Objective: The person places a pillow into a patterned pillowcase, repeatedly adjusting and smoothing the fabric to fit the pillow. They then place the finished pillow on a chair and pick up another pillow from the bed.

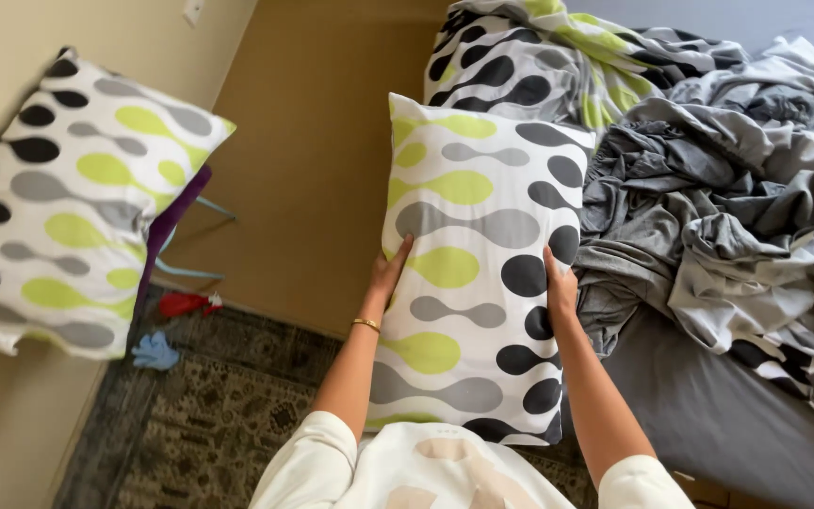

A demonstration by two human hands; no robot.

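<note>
I hold a pillow (482, 254) upright in front of me; its white case is printed with green, grey and black blobs. My left hand (390, 271) grips its left edge, a gold bracelet on that wrist. On the opposite edge, my right hand (561, 286) clasps the pillow next to the bed. The pillow's lower end rests against my white shirt.
A second pillow (73, 203) in the same print leans on a purple chair (170, 226) at the left wall. Crumpled grey sheets (708, 207) and a matching patterned duvet (539, 47) lie on the grey mattress (727, 415). A patterned rug (228, 415) carries small red and blue items (167, 330).
</note>
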